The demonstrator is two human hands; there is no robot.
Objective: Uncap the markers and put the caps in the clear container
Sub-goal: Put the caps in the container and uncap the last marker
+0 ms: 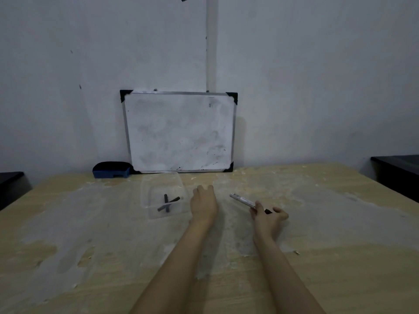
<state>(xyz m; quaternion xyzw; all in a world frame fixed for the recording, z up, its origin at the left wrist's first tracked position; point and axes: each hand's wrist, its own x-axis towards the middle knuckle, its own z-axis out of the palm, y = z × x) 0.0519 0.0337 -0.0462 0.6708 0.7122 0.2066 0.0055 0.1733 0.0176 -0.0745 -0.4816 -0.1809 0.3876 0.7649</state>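
A clear container (145, 191) stands on the wooden table just in front of the whiteboard. Two dark caps (168, 202) lie crossed inside it. My left hand (204, 203) hovers right beside the container's right wall, back of the hand up. Its fingers curl away from me, so whatever is in them is hidden. My right hand (268, 219) is to the right and grips a white marker (242, 200) near its dark end. The marker's barrel points up and to the left, toward my left hand.
A whiteboard (180, 132) leans against the wall at the back of the table. A blue eraser (111, 170) sits at its lower left. Dark furniture (399, 171) stands beyond the table's right edge, and more beyond the left edge (11, 186).
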